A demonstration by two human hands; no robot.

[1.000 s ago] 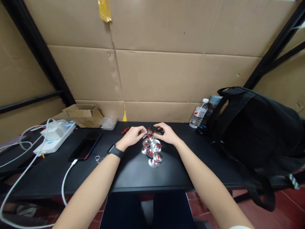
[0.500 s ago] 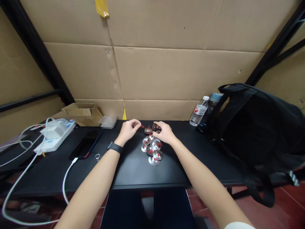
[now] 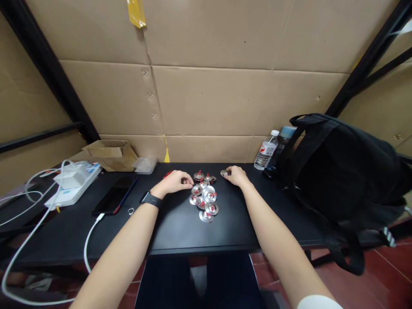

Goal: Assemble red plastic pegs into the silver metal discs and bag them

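Note:
Several small silver finger cymbals (image 3: pixel 210 194) with red loops lie in an overlapping cluster on the black table. My left hand (image 3: pixel 175 182) is at the cluster's left side, fingers loosely curled and apart from the thumb, with nothing visible between them. Behind its wrist, some red cord (image 3: pixel 167 174) shows on the table, partly hidden. To the right of the cluster, my right hand (image 3: pixel 237 176) pinches the edge of a separate finger cymbal (image 3: pixel 224 173) at table height. Its fingertips are partly hidden from view.
A black backpack (image 3: pixel 347 184) takes up the right side, beside a water bottle (image 3: pixel 266 150). At the left are a phone (image 3: pixel 115 195), a white power strip (image 3: pixel 75 184) with cables, a small cardboard box (image 3: pixel 112 154) and a metal ring (image 3: pixel 131 211). Cardboard (image 3: pixel 206 103) walls the back.
My right hand has moved right, away from the cluster, with a finger cymbal. My left hand has let go of a red cord, which now lies behind it, and turned toward the cluster.

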